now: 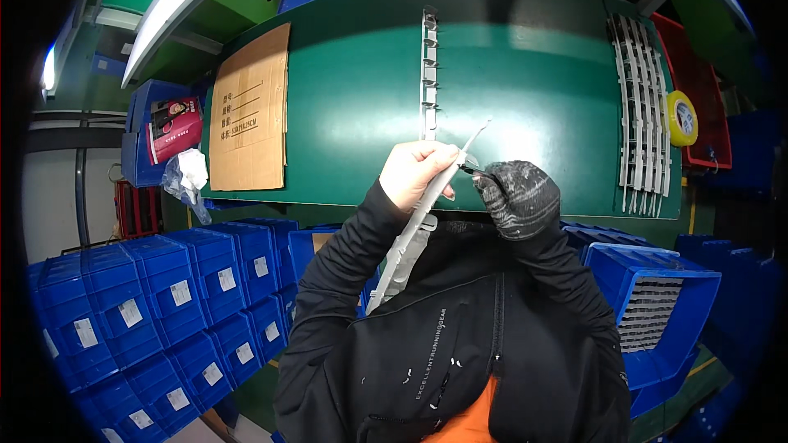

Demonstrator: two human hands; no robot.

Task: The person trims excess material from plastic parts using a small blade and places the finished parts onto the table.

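Observation:
My bare left hand [414, 172] is closed around a long grey plastic strip [410, 234], near its upper end. The strip slants from the near edge of the table down across my jacket. My right hand [523, 199], in a worn grey glove, is closed on a thin dark tool [469, 169] whose tip meets the strip beside my left fingertips. I cannot make out the tool's kind, as the glove covers most of it. Beyond my left hand, a second grey strip with clip-like notches [429, 74] lies lengthwise on the green table [353, 98].
Several similar strips [640, 107] lie side by side at the table's right, by a round yellow object [681, 118] and a red tray [696, 107]. Flat cardboard [250, 115] covers the left end. Blue crates [189, 287] stand stacked at left; another blue crate [694, 299] holds strips at right.

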